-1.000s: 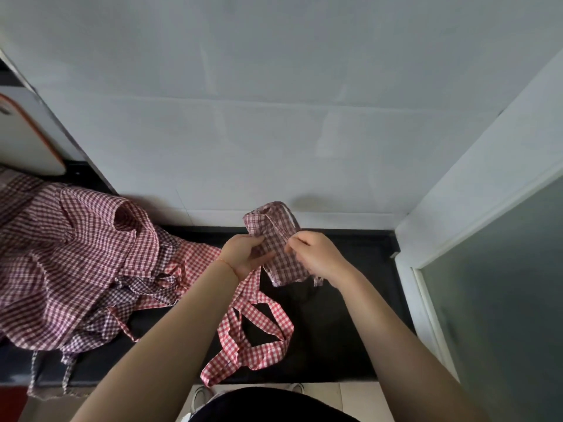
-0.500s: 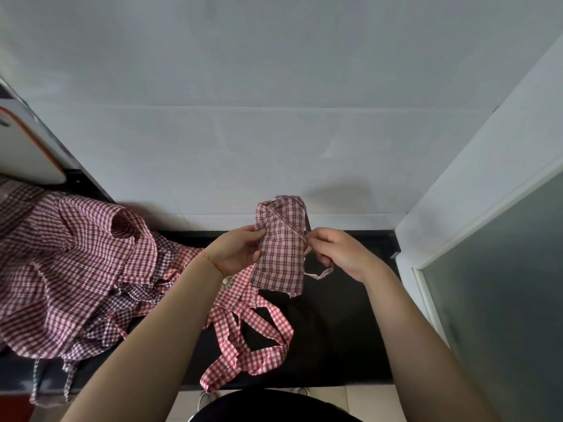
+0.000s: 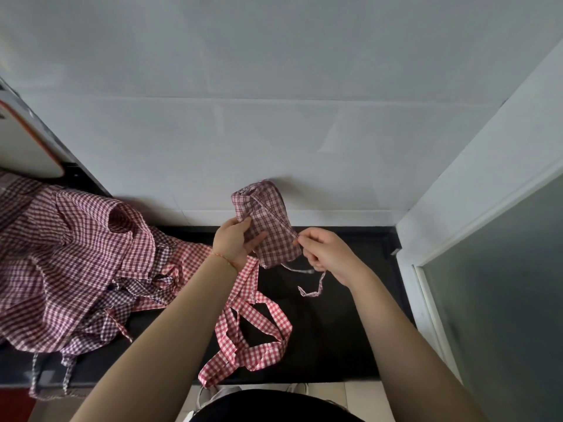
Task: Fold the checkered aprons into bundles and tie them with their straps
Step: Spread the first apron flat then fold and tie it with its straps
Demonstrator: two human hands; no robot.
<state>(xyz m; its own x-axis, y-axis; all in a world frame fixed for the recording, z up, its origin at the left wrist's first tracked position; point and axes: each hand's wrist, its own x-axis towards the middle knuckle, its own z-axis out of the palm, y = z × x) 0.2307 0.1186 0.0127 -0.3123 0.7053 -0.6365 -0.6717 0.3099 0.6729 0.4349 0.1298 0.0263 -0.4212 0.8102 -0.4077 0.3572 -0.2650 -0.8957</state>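
A rolled dark-red checkered apron bundle (image 3: 266, 226) is held upright above the black counter (image 3: 338, 318). My left hand (image 3: 236, 242) grips its left side. My right hand (image 3: 324, 254) pinches the thin strap (image 3: 275, 216) that runs diagonally across the bundle. The strap's loose end (image 3: 313, 287) dangles below my right hand. A pile of unfolded checkered aprons (image 3: 67, 263) lies on the counter to the left. A brighter red checkered apron's wide straps (image 3: 253, 333) loop over the counter beneath my left forearm.
A white tiled wall (image 3: 274, 117) rises right behind the counter. A white frame with a frosted glass panel (image 3: 502, 284) closes off the right side. A white board with an orange edge (image 3: 24, 144) leans at far left. Shoes and pale floor show below the counter's front edge.
The bundle has been raised and turned upright. My right hand has drawn the strap out to the right, so it now crosses the bundle diagonally with its end hanging free.
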